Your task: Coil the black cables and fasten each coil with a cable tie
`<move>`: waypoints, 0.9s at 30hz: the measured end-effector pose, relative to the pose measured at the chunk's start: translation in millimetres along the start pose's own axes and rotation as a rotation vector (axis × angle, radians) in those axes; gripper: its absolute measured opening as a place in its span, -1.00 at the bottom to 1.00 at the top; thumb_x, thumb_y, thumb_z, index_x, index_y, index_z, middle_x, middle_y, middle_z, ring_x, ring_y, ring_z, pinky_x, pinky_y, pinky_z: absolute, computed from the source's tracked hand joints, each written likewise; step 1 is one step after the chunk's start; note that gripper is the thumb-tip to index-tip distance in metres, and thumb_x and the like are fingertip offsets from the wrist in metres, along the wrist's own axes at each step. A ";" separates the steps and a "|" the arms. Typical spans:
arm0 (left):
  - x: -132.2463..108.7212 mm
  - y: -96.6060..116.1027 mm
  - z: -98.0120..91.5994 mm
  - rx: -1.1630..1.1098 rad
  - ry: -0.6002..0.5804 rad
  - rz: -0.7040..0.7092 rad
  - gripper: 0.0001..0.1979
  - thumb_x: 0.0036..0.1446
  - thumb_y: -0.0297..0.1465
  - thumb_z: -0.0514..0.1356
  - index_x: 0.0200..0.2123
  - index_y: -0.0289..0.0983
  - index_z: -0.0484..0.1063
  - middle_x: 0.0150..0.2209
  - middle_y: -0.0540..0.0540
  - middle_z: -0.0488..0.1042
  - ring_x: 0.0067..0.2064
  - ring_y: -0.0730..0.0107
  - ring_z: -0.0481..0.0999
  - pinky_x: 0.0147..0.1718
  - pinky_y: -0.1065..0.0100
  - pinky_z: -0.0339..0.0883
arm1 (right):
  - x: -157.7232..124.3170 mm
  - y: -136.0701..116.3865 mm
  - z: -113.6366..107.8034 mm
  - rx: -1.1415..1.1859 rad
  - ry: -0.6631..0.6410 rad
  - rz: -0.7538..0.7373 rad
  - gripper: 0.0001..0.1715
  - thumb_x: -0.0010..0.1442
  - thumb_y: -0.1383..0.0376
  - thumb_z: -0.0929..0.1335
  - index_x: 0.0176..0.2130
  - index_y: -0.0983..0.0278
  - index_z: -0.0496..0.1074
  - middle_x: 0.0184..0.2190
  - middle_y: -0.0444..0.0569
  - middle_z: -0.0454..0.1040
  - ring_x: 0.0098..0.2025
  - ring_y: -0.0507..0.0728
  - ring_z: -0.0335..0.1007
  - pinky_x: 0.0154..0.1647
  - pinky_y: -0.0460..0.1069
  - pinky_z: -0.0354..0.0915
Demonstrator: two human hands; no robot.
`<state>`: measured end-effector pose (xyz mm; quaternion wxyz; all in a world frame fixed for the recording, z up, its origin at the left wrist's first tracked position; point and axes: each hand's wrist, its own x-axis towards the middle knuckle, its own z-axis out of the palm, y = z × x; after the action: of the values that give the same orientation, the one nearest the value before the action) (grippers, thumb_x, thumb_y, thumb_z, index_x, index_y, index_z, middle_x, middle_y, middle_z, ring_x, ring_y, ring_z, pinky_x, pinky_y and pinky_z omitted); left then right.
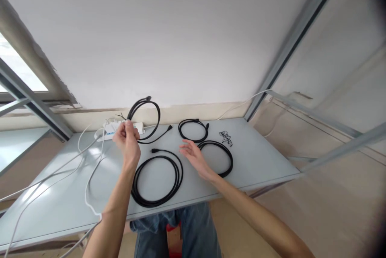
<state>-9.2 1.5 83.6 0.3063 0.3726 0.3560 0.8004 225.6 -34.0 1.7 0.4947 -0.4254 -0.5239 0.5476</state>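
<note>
My left hand (128, 137) is closed round one side of a looped black cable (159, 115), holding it up off the table. One plug of that cable points up at the top of the loop, and another end hangs out to the right. A thin dark strand (121, 116) sticks out above the fist. My right hand (194, 155) is open, fingers apart, with nothing in it. It hovers between a large coiled black cable (157, 203) at the front and another coil (230, 157) on its right, which it partly covers. Behind it lies a smaller coiled cable (180, 129).
Several thin black ties (226, 138) lie in a small heap on the grey table (259, 161). A white power strip (105, 134) stands at the back left, and white cords (90, 177) run across the left side. Metal frame posts (273, 69) and a wall (187, 41) bound the table.
</note>
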 end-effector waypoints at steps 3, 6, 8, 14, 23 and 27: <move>-0.3 7.8 12.9 -0.177 0.008 0.003 -0.45 0.23 -0.12 0.29 -0.52 -0.21 0.00 -0.57 0.18 -0.16 -0.61 0.63 -0.17 -0.66 0.51 -0.19 | 17.9 -2.3 18.9 0.222 -0.025 0.166 -0.35 0.15 0.18 0.52 0.15 0.17 0.30 0.10 0.05 0.46 0.17 0.14 0.42 0.25 0.09 0.33; -4.6 -1.3 10.3 -0.289 0.004 -0.165 -0.49 0.24 -0.15 0.29 -0.50 -0.20 0.03 -0.60 0.20 -0.18 -0.63 0.61 -0.21 -0.70 0.48 -0.20 | 40.3 -8.2 38.1 0.460 -0.030 0.221 -0.43 0.13 0.17 0.55 0.04 0.18 0.33 -0.02 0.04 0.54 0.13 0.17 0.47 0.16 0.12 0.43; -7.1 -12.6 3.4 -0.323 -0.011 -0.256 -0.51 0.25 -0.15 0.28 -0.49 -0.20 0.04 -0.62 0.21 -0.17 -0.64 0.60 -0.21 -0.72 0.48 -0.19 | 54.9 -15.1 45.8 0.568 -0.034 0.161 -0.53 0.15 0.19 0.54 -0.04 0.17 0.32 -0.13 -0.03 0.57 0.06 0.15 0.51 0.08 0.09 0.46; -6.7 -45.1 -14.0 -0.329 -0.204 -0.444 -0.53 0.25 -0.09 0.22 -0.48 -0.19 0.06 -0.65 0.22 -0.15 -0.67 0.59 -0.13 -0.72 0.51 -0.08 | 90.8 -26.7 42.7 0.695 -0.089 0.131 -0.76 0.27 0.15 0.43 -0.18 0.23 0.38 -0.58 -0.26 0.31 -0.52 0.00 0.32 -0.29 -0.04 0.44; 0.3 -78.4 -23.8 0.132 -0.354 -0.313 -0.64 0.19 -0.13 0.30 -0.44 -0.21 0.27 -0.74 0.20 0.12 -0.72 0.51 0.27 -0.60 0.43 0.35 | 107.8 -1.6 41.9 0.536 0.020 0.114 -0.43 0.21 0.02 0.47 -0.45 0.20 0.08 -0.64 -0.37 -0.12 -0.65 -0.10 -0.32 -0.68 -0.17 -0.24; -1.8 -82.7 -27.0 0.270 -0.293 -0.286 -0.61 0.23 -0.07 0.24 -0.46 -0.23 0.31 -0.69 0.07 0.28 -0.64 0.43 0.39 -0.62 0.43 0.33 | 101.1 4.5 39.4 0.510 -0.012 0.196 -0.38 0.19 0.01 0.49 -0.45 0.19 0.02 -0.63 -0.36 -0.08 -0.65 -0.12 -0.28 -0.69 -0.18 -0.23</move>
<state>-11.6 37.2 4.3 0.4122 0.4681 0.4606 0.6316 171.4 60.0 6.0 0.5277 -0.3324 -0.3282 0.7095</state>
